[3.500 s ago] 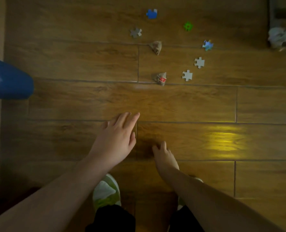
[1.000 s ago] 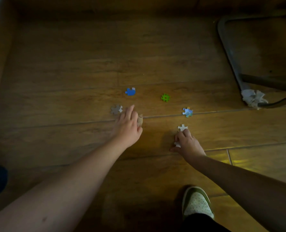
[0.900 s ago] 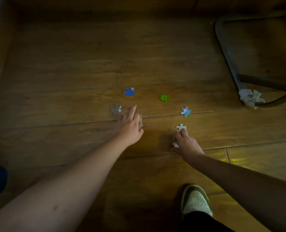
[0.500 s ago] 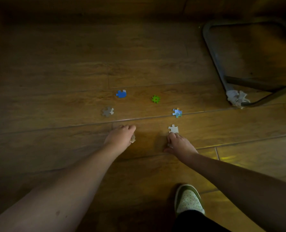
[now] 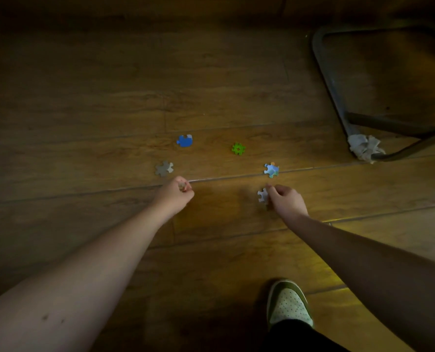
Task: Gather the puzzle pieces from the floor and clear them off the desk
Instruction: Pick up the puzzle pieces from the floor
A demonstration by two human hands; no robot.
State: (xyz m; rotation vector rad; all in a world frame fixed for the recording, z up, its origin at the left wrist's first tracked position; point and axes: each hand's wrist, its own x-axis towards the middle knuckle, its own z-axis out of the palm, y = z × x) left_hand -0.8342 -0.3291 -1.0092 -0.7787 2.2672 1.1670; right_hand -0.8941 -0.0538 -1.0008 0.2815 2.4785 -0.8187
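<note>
Dim wood-plank floor (image 5: 109, 97), chair frame (image 5: 330, 92) at 2 o'clock.
Left hand (image 5: 174, 195) fingers closed on a small piece (image 5: 182, 186); right hand (image 5: 286, 200) fingers pinch a white piece (image 5: 262, 195); four loose pieces (image 5: 185, 141) at 12 o'clock.

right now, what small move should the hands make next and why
Probably the left hand, closed on a small brownish piece, should reach to the grey puzzle piece lying just beyond it on the wooden floor. It is the nearest loose piece; the right hand is pinching a white puzzle piece.
</note>
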